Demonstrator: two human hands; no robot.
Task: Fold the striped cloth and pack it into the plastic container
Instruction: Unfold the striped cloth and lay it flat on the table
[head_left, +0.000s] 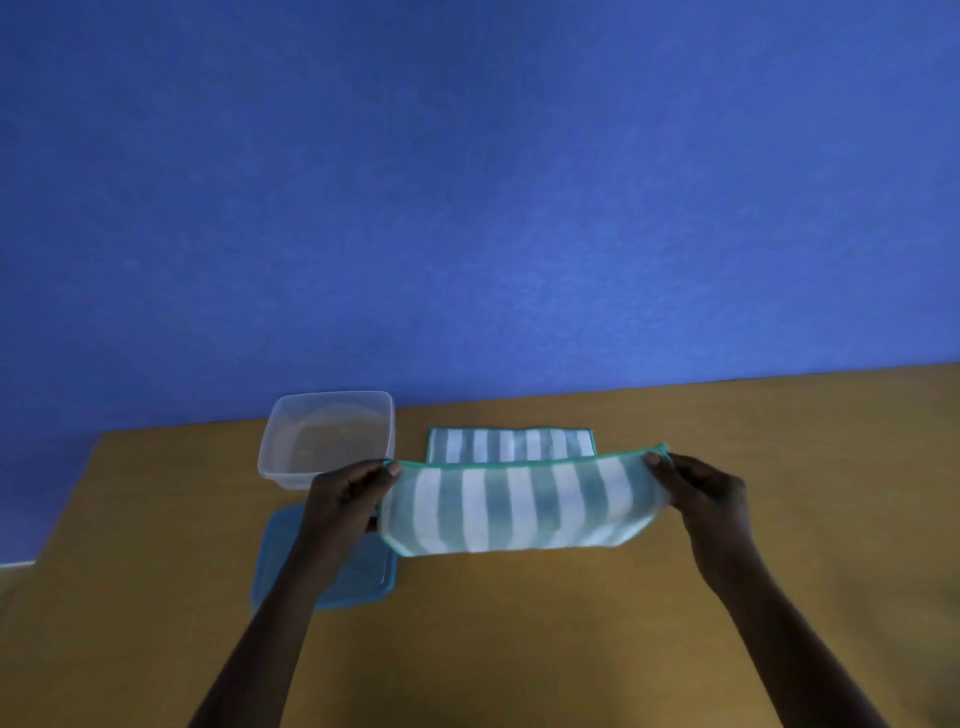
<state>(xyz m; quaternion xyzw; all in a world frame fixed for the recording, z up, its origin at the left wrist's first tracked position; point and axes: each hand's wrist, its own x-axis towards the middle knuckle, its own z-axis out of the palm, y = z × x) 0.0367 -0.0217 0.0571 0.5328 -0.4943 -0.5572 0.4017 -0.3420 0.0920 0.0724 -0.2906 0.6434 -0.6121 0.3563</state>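
A green-and-white striped cloth (519, 506) hangs folded in half above the wooden table, its green-trimmed top edge stretched between my hands. My left hand (345, 499) pinches its upper left corner and my right hand (701, 491) pinches the upper right corner. A clear plastic container (327, 439) stands open and empty at the back left, just beyond my left hand. A second striped cloth (511, 444) lies flat on the table behind the held one, partly hidden by it.
A blue lid (363, 577) lies flat on the table under my left forearm, in front of the container. The wooden table (571, 623) ends at a blue wall behind; its left edge runs diagonally at the far left.
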